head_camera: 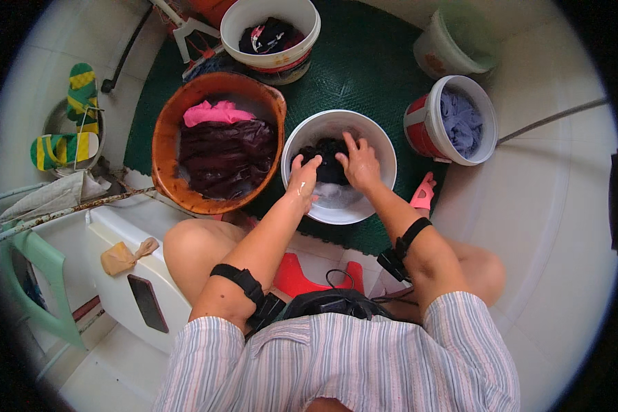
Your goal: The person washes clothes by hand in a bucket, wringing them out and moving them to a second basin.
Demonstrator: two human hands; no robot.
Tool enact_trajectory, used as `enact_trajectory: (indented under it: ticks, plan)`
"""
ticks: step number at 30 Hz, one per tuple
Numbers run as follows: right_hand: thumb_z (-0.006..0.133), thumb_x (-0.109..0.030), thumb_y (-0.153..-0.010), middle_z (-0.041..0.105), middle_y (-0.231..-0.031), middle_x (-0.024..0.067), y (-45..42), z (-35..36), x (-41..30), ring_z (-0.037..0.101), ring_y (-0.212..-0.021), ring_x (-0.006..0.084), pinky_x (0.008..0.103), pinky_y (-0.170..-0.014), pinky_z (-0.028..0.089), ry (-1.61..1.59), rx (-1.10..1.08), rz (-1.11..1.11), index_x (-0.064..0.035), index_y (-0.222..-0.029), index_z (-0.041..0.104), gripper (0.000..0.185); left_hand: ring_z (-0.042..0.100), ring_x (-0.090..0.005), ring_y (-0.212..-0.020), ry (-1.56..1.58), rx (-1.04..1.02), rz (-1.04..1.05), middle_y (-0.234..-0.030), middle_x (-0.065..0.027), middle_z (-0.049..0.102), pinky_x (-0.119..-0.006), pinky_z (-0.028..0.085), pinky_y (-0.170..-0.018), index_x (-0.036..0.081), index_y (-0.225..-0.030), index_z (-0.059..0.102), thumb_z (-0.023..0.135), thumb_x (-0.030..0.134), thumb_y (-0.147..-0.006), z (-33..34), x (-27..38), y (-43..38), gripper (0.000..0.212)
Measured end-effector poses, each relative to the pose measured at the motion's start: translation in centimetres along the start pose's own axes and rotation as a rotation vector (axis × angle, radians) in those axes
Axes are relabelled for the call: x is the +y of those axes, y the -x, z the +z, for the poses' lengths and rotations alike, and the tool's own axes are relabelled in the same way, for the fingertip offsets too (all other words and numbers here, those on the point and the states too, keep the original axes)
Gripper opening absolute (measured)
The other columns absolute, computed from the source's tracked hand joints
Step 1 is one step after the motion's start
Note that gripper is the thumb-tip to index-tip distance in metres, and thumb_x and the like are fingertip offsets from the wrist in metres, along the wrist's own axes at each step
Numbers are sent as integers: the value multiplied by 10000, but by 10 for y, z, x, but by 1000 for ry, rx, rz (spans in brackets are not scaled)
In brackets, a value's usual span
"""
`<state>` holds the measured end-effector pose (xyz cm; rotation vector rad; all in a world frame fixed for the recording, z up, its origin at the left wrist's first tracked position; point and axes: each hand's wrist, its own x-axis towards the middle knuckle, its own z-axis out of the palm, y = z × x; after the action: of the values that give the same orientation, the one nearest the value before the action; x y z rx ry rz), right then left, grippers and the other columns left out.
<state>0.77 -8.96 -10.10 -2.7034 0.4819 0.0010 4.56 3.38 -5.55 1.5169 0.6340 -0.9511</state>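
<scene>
Black cloth [332,154] lies wet in a white bucket [358,216] right before me, with suds on the water at its near side. My left hand [303,180] is over the left part of the bucket, wet at the wrist, its fingers apart beside the cloth. Over the right part, my right hand [359,164] spreads its fingers at the cloth's edge; whether the fingertips touch it I cannot tell. Left of the bucket stands an orange-brown basin [165,149] with dark maroon cloth [226,154] and a pink cloth [216,113] in water.
A bucket [427,126] with blue-grey cloth [461,121] stands right; another bucket [273,62] with dark clothes is behind. A translucent pail [432,51] leans against the wall. Phone [148,303] and a tied bag [123,257] lie on a white surface at left. Green mat [335,67] covers the floor.
</scene>
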Motion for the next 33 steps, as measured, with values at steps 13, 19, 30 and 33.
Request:
enact_trajectory:
  ticks: [13,19,30,33]
  plan:
    - [546,-155,-610,512,-967,142,-3,27,11,497,-877,313,373,-753,394,272,-778,-103,-86,-941,551,337,160,-314,-1176,222,-133,-145,-1281,-147,142,-531,218,-872,191,-1265,85,492,479,-718,2,-4,6,740]
    - [416,106,-510,502,-908,151,31,-77,-21,475,-886,306,341,-785,372,-607,-102,-441,-20,-849,530,380,420,-297,-1006,469,-474,-244,-1100,-135,430,-491,338,-801,130,-1129,393,296,645,-706,11,-8,-26,674]
    - [614,-255,-658,408,-827,128,40,-68,-59,419,-835,265,329,-755,349,-589,-8,-319,-49,-864,503,311,441,-258,-934,903,-950,87,-1041,-91,467,-388,346,-837,135,-1036,453,275,401,-794,22,-7,-54,401]
    - [626,-274,-646,428,-805,132,31,-62,-61,442,-795,283,341,-711,374,-546,59,-276,-34,-812,483,325,440,-255,-935,1080,-856,-67,-1034,-89,467,-388,341,-840,124,-1018,455,236,405,-809,23,-5,-51,413]
